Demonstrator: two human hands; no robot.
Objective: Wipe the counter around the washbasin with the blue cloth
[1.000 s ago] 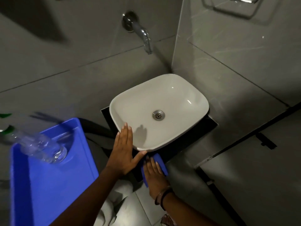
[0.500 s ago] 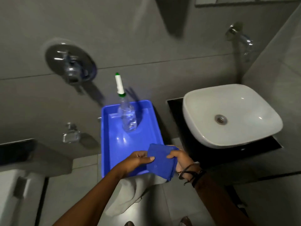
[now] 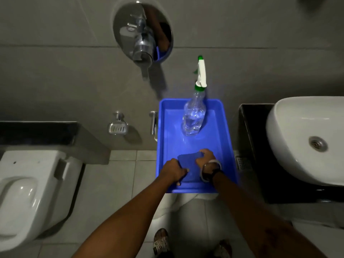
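Note:
The folded blue cloth (image 3: pixel 188 163) lies low over the near end of the blue tray (image 3: pixel 221 146). My left hand (image 3: pixel 173 171) grips its left edge and my right hand (image 3: pixel 205 158) grips its right edge. The white washbasin (image 3: pixel 301 138) sits at the right on a black counter (image 3: pixel 251 123), well apart from both hands. Whether the cloth rests on the tray floor I cannot tell.
A clear spray bottle (image 3: pixel 194 116) with a white and green trigger head stands at the tray's far end. A white toilet (image 3: pixel 31 192) is at the left, a chrome shower mixer (image 3: pixel 143 32) on the wall, a soap dish (image 3: pixel 118 127) below it.
One second ago my right hand pressed the cloth on the counter at the basin's front. Both hands have since carried it left and lowered it into the tray's near end.

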